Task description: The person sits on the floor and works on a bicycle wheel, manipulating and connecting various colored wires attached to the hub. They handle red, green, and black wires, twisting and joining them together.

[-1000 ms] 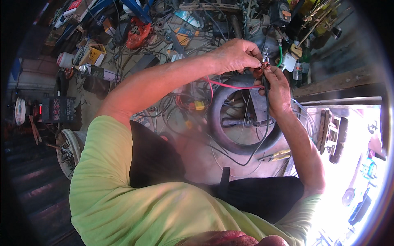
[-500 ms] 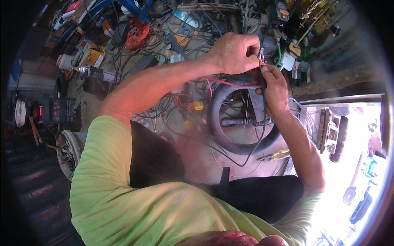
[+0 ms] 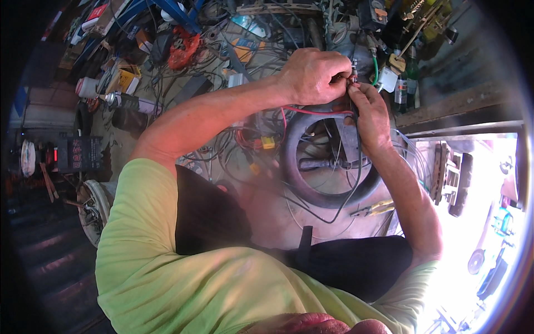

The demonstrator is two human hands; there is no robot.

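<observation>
My left hand (image 3: 314,78) is closed in a pinch at a small metal fitting (image 3: 354,69), its fingertips partly hidden. My right hand (image 3: 368,117), just below and to the right, grips that fitting and the upper end of a black cable (image 3: 334,221), which hangs in a loop. A red wire (image 3: 320,112) runs from the left toward my right hand. Below both hands lies a black tire (image 3: 297,178) around a dark metal part (image 3: 347,142). Yellow-handled pliers (image 3: 378,209) lie beside the tire, and a small yellow connector (image 3: 268,142) sits among tangled cables left of it.
Spray can (image 3: 128,101), boxes (image 3: 129,78) and a red casting (image 3: 183,47) crowd the upper left. Bottles (image 3: 400,92) and a green hose (image 3: 376,72) stand upper right, by a wooden beam (image 3: 428,114). A bucket (image 3: 92,206) is left; a bright doorway (image 3: 484,239) right.
My left hand has shifted slightly up and curled more tightly. My right hand and the fitting have moved a little up and to the left.
</observation>
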